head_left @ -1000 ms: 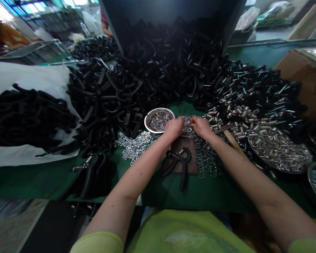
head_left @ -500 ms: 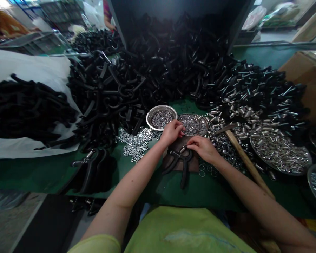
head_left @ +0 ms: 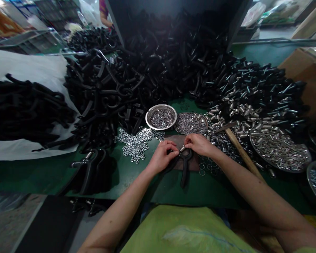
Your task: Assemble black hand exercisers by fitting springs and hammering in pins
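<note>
Head view: I see the black grip tool point(head_left: 184, 170) lying on a brown pad point(head_left: 194, 164) directly under the fingertips, its 2 legs pointing toward the wearer's green shirt point(head_left: 189, 228); the left hand point(head_left: 162, 155) covers much of the left leg. I read that hand as curled, thumb and index nearly meeting at the left end of the tool's coil spring point(head_left: 182, 148). The right hand point(head_left: 198, 144) has thumb and index drawn into a narrow pinch at the spring's upper right end. Whether either set of fingers actually grips the spring or some small part, I cannot tell.

For room, I have a bare strip of green bench point(head_left: 158, 195) between the tool and the front edge, and more bare green left of the left wrist. Beyond the fingers, a round steel bowl point(head_left: 146, 123) and an oval dish point(head_left: 189, 134) stand side by side, close in. Loose nuts point(head_left: 135, 144) spread left of the left hand, wire rings point(head_left: 202, 169) lie below the right wrist, and a hammer point(head_left: 237, 146) slants to its right, partly hidden by the forearm. Whether the tool bears lettering, I cannot make out.
</note>
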The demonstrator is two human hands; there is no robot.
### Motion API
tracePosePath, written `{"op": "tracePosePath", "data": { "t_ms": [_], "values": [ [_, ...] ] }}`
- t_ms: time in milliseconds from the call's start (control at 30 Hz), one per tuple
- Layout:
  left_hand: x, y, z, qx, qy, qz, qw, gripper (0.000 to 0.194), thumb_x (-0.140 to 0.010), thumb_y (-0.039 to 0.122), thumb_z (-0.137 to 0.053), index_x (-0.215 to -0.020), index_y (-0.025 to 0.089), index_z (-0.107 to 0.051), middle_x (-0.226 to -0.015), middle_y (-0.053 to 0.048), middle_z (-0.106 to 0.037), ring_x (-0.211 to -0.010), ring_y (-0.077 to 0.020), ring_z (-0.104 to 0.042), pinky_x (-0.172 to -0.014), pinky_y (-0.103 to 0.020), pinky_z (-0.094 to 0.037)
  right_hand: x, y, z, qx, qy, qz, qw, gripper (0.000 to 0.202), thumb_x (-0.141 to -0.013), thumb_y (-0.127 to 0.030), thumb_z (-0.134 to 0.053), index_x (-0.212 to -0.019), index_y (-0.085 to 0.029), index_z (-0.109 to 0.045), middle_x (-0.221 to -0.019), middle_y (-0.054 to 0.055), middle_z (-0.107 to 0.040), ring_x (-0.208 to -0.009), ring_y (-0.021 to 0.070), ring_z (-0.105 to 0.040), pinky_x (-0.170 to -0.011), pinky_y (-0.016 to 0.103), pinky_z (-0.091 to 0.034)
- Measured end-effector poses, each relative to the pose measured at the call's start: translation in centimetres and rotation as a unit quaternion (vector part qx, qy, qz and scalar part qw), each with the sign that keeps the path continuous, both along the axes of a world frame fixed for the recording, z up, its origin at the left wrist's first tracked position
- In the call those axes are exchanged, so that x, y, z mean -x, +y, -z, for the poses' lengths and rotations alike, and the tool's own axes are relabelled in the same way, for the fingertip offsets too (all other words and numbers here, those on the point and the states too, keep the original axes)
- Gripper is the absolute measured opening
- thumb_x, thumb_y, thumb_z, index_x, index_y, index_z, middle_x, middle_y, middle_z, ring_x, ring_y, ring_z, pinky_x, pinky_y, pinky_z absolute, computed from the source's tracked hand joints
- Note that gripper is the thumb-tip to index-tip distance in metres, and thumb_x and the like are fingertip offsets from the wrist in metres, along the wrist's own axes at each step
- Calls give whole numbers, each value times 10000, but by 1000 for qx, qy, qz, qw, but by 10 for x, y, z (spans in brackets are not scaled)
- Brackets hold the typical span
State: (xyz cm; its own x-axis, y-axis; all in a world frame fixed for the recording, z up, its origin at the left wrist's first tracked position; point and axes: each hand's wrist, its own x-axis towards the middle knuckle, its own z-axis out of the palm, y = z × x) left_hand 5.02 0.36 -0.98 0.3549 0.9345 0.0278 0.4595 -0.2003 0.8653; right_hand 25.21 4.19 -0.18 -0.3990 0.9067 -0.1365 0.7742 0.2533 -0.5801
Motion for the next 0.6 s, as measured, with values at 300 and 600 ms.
{"op": "tracePosePath", "data": {
  "t_ms": [300, 600],
  "values": [
    [-15, -10, 8, -24, 57, 19, 998, 34, -763, 177, -674, -767, 206, -658, -1006, -21, -629, -1021, -200, -529, -929, -364, -375, -48, -43, 0, -195, -70, 86, 974, 213, -836, -245, -563, -1033, -178, -608, -963, 85, -623, -947, 243, -526, -834, 370, -425],
    [-20, -10, 6, -5, 65, 4, 998, 44, -763, 171, -667, -769, 204, -640, -993, -7, -637, -983, -192, -532, -920, -373, -362, -116, -92, 8, -179, -368, 300, 862, 392, -890, -359, -445, -1188, -119, -527, -916, 155, -582, -859, 293, -536, -634, 353, -401]
  ]
}}
